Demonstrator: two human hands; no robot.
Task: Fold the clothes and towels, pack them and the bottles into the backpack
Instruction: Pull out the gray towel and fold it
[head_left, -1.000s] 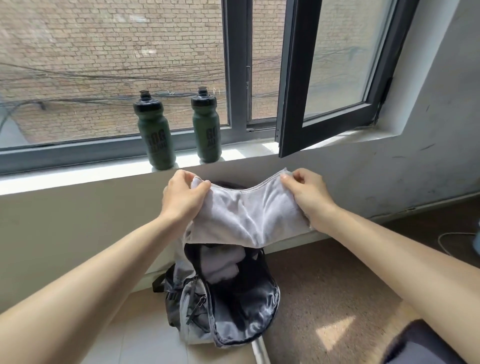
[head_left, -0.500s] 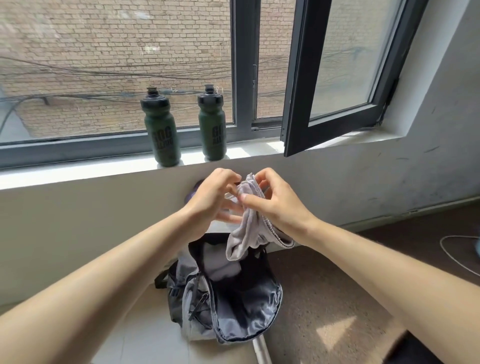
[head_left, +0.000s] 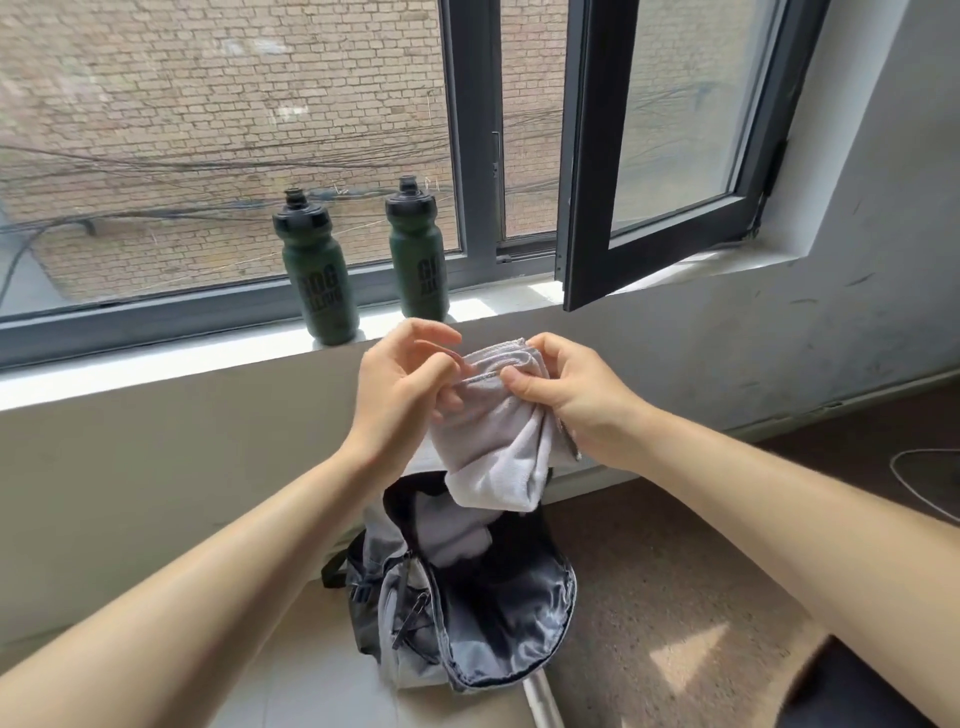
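1. The right hand (head_left: 576, 405) pinches the top hem of a light grey terry towel (head_left: 493, 452) between its thumb and curled fingers, holding the towel up in the middle of the scene.
2. The left hand (head_left: 402, 387) is at the towel's left edge. Its lower fingers curl onto the hem and grip it, while its thumb and forefinger stand loosely apart above.
3. The towel hangs folded into a narrow bundle, its lower end just above the mouth of a grey and black fabric backpack (head_left: 519, 623).
4. The backpack stands on the floor against the wall below the window, unzipped and gaping, with pale cloth (head_left: 452, 535) inside.
5. A dark green plastic bottle with a black cap (head_left: 319, 280) stands upright on the white windowsill (head_left: 156, 364), beyond the hands. A second green bottle of the same kind (head_left: 418, 260) stands to its right, apart from it.
6. A dark-framed window sash (head_left: 587, 208) stands open at the far right.
7. A thin white cable (head_left: 904, 478) lies on the brown carpet at the right edge.
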